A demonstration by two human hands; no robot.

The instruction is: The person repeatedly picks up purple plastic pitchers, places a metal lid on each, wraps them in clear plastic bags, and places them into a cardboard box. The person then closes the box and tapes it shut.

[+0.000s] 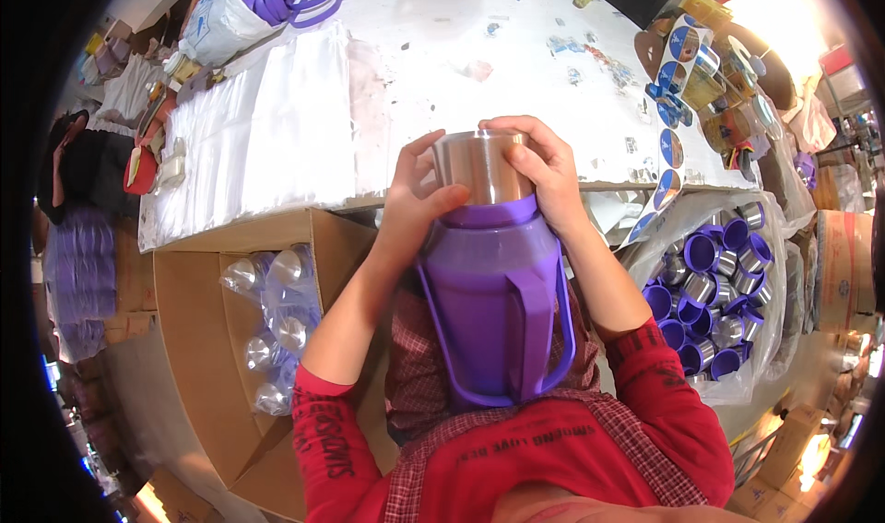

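Note:
A large purple vacuum jug (484,302) with a side handle and a purple carrying strap rests against my lap, its top towards the table. On its top end sits a stainless steel cup (482,167). My left hand (425,188) grips the cup's left side, with the thumb across its lower part. On the cup's right side, my right hand (546,170) holds it with thumb and fingers near the rim.
A white table (442,60) bears a stack of clear plastic bags (276,122) and a sack of purple straps (228,22). An open cardboard box (200,329) with wrapped jugs stands left. Purple-rimmed steel cups (712,288) fill a bag right; a sticker strip (669,148) hangs nearby.

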